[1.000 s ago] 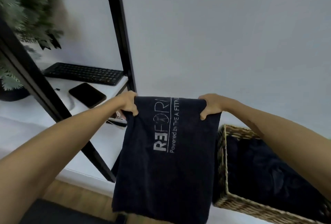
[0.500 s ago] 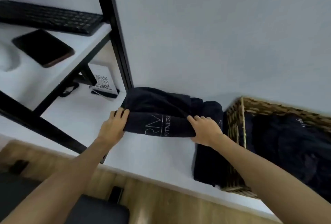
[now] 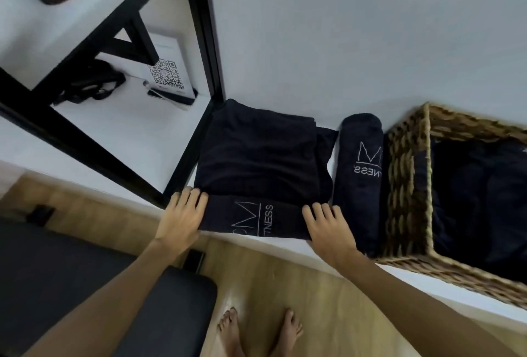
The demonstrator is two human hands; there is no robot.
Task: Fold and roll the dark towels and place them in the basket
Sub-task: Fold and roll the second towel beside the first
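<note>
At the far left, a dark padded seat (image 3: 159, 305) stood on the wooden floor (image 3: 313, 299), below a white desk (image 3: 128, 140) braced by a black metal frame (image 3: 199, 28). Under the frame's upper shelf, a white card with a QR code (image 3: 168, 77) stood on the desk, with a tangle of black cable (image 3: 91, 83) just to its left.

The left hand (image 3: 182, 218) lay at the near left end of a dark towel (image 3: 256, 165) spread on the desk, its fingers fairly straight and resting on the rolled near edge, where white lettering showed. The towel's far part lay flat and folded toward the wall. The right hand (image 3: 328, 228) rested on the near right end of the same roll, fingers also extended, pressing rather than gripping; neither grip closed around the cloth.

Just right of that hand, a second dark towel, already rolled (image 3: 359, 174), lay lengthwise on the desk, touching the left wall of a woven wicker basket (image 3: 405, 185). Dark cloth filled the basket's inside. Two bare feet (image 3: 259, 331) showed on the floor below.
</note>
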